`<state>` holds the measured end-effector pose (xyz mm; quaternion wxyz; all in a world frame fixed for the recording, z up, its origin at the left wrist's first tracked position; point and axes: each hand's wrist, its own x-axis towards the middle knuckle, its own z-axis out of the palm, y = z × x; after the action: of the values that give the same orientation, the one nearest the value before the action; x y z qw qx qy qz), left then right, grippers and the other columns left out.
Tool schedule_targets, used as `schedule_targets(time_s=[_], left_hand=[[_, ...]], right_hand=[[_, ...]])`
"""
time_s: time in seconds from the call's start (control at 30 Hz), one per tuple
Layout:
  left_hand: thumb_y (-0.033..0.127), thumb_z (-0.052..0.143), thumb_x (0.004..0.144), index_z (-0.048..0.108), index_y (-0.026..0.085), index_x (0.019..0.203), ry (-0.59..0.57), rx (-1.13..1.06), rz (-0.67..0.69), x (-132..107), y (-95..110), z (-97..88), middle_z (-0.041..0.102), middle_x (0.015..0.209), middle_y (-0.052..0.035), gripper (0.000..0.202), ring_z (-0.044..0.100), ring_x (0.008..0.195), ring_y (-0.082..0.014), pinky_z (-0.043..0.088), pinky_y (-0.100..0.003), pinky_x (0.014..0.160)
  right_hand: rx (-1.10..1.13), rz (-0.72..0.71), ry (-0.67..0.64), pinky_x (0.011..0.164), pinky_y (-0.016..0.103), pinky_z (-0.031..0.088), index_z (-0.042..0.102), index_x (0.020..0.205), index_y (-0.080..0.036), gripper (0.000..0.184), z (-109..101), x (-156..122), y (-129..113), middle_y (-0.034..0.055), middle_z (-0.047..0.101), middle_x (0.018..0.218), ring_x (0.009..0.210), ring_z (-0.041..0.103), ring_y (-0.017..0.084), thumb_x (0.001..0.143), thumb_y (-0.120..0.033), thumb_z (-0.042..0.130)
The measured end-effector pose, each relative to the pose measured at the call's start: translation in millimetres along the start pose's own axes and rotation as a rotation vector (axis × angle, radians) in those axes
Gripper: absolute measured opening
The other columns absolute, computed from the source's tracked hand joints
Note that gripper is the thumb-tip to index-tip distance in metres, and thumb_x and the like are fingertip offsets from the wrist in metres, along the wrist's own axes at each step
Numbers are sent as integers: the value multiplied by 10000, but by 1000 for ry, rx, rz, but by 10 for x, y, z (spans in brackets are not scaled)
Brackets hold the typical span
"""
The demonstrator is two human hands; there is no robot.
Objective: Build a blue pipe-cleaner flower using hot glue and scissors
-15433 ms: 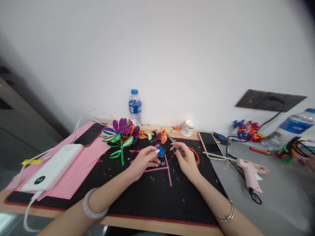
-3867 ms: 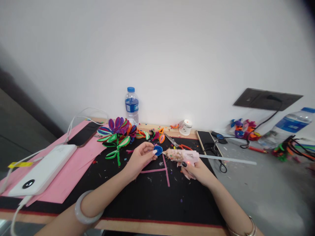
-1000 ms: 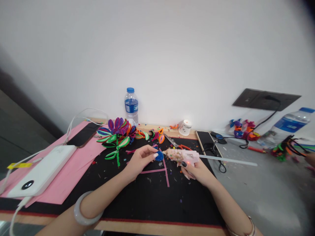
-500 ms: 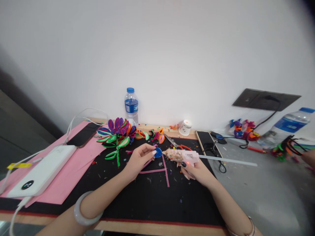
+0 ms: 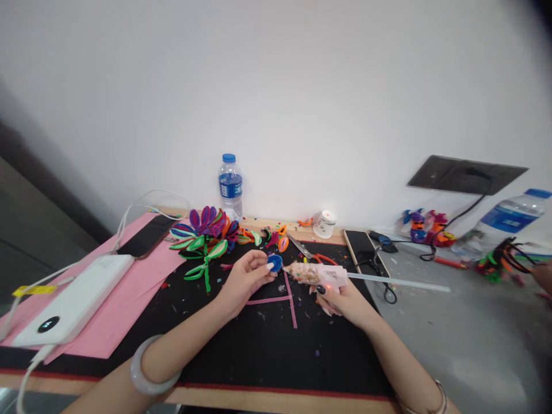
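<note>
My left hand (image 5: 246,277) pinches a small blue disc (image 5: 275,263) above the black mat (image 5: 241,339). My right hand (image 5: 340,299) is wrapped round the grip of a pink glue gun (image 5: 321,274), whose nozzle points left at the disc and almost touches it. A clear glue stick (image 5: 397,282) juts out of the gun's back to the right. Pink strips (image 5: 290,296) lie on the mat under both hands.
Pipe-cleaner flowers (image 5: 207,233), a water bottle (image 5: 230,185), scissors (image 5: 304,248) and a small white cup (image 5: 325,223) stand behind. A phone (image 5: 362,247) lies right of the mat. A white power bank (image 5: 71,305) rests on pink paper (image 5: 129,299) at left. Another person's hand (image 5: 544,277) shows at far right.
The blue disc has been turned and lifted slightly in my left fingers, while the glue gun has edged a little up and left toward it.
</note>
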<state>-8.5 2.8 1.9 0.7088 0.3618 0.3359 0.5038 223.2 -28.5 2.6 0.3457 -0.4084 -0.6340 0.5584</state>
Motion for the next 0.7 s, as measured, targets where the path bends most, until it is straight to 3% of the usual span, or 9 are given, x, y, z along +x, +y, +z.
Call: schedule_targets(time_s=[0.33,0.7], left_hand=[[208,694,663,499,183,836,2,-11,-45,-15,-47,16,516,661,48,262,524,570,-59,442,-175,540],[227,700,653,500,186,855,5,-30,-59,-19,-56,18,473,636,61,287,456,539,-42,366,-165,514]], right_hand=[[-38,40,-12,369,195,214,507,817,-126,311,16,-2,24,-69,417,423,341,290,44,813,-436,480],[-56,53,-7,373,196,218,507,807,-133,320,25,-11,19,-67,422,433,347,281,47,813,-451,474]])
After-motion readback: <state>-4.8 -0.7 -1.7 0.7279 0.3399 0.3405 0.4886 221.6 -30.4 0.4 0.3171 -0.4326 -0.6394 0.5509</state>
